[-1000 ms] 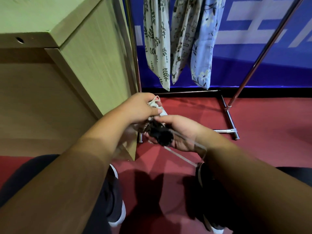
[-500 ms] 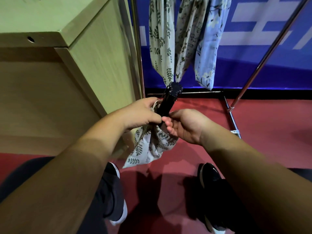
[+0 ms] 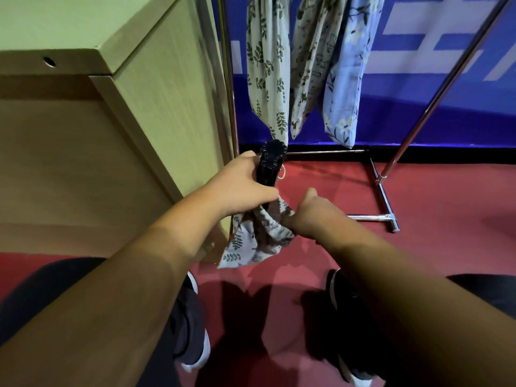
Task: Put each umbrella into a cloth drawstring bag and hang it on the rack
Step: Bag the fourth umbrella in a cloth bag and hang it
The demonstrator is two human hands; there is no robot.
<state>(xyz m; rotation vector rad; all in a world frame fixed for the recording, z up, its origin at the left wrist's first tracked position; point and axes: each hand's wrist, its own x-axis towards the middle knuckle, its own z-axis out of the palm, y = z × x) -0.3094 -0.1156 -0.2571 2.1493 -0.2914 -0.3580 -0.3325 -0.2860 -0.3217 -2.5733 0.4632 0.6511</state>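
Head view: looks down on both hands, held low over the red floor (image 3: 432,261).
Change, last second: the umbrella (image 3: 272,160) was lying across both hands with its end toward the camera and the bag (image 3: 251,241) bunched up. Now it stands near upright with its lower end inside the bag mouth, and the cloth hangs loose below.
Change, last half second: small. The right hand (image 3: 315,215) has slid a bit lower and outward along the bag rim. The umbrella sticks out about as far as before.
Meaning: insertion has started but isn't finished, since the upper part is still outside the cloth. My guess at what's left: draw the bag up over it, cinch the cord, hang it.
Left hand (image 3: 240,185): fingers curled round the umbrella shaft, thumb up along it. Cannot tell whether it also traps bag cloth.
Right hand: curled onto the bag's rim cloth with the thumb raised; fingertips hidden under the hand.
Umbrella vs fingers: black and folded, with the ribbed end poking out above the left fist. The right hand is just beside it, touching the bag and not the umbrella.
Drawstring (image 3: 282,174): a pale loop just right of the umbrella, slack.
Rack (image 3: 386,196): behind the hands, with three printed hung bags (image 3: 266,65) already on it.
Cabinet (image 3: 156,107): wooden, close on the left.
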